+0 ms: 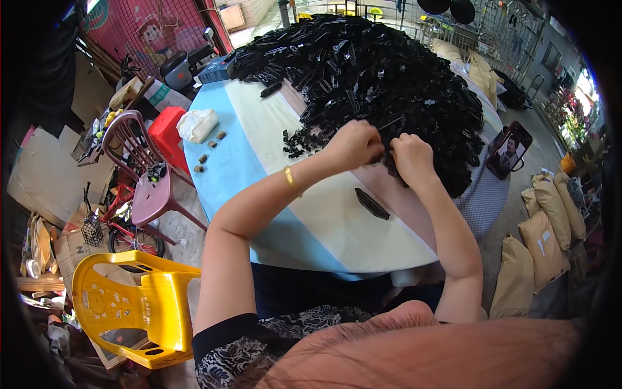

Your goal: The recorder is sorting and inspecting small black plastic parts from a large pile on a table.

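- Your left hand (353,144) and right hand (411,157) meet at the near edge of the big heap of black plastic parts (382,71), knuckles almost touching.
- Both are curled shut around a small black plastic piece (383,154) pinched between them; its shape is too hidden to tell.
- Looks like you're mid-assembly, pressing or fitting two little parts together. Judgement only.
- Next move likely calls for a firm squeeze with the fingertips kept lined up, then a free hand to drop the piece and pick another off the heap.
- One long black part (371,203) lies alone on the round table (285,227), near you, below your hands.
- A small scatter of black bits (297,142) sits just left of your left hand.
- Containers: no tray or bin on the table; the parts lie loose on its top.
- Right, on the floor: several full tan sacks (544,240), closed, contents unseen.
- Far left on the table: a crumpled white bag (196,124), contents unseen, with small brown lumps (208,150) beside it.
- Right table edge: a phone on a stand (508,150).
- Near left: yellow plastic chair (139,305); farther left, a mauve chair (144,172).
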Motion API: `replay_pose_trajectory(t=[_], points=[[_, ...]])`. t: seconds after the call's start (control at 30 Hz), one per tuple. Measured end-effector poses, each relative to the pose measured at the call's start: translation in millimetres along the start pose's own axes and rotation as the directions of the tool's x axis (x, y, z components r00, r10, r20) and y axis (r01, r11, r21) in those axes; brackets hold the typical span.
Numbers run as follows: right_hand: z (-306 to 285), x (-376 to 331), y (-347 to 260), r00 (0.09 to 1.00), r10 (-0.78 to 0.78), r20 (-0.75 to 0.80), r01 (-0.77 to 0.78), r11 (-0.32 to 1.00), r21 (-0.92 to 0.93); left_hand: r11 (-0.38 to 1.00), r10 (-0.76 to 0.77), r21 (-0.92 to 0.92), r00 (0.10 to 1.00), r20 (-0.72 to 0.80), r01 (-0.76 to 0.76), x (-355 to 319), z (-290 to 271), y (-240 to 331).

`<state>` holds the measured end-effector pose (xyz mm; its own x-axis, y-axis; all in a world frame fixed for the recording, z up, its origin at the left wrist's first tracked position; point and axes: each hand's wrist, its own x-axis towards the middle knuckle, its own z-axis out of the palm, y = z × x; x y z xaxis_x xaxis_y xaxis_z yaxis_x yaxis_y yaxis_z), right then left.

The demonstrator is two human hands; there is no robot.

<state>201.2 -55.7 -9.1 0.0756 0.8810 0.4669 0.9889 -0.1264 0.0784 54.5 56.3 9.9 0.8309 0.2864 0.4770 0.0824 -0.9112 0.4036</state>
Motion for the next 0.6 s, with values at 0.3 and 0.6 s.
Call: replay_pose_trajectory(t=[0.3,0.6], points=[[-15,10,13,0.941,0.221,-0.256,-0.099,0.904,0.416,0.905,-0.140,0.375,0.973,-0.185,0.202,50,46,-20],[-16,12,4,0.905,0.368,-0.211,0.016,0.467,0.884,0.988,-0.059,0.118,0.943,-0.328,0.103,18,12,-27]])
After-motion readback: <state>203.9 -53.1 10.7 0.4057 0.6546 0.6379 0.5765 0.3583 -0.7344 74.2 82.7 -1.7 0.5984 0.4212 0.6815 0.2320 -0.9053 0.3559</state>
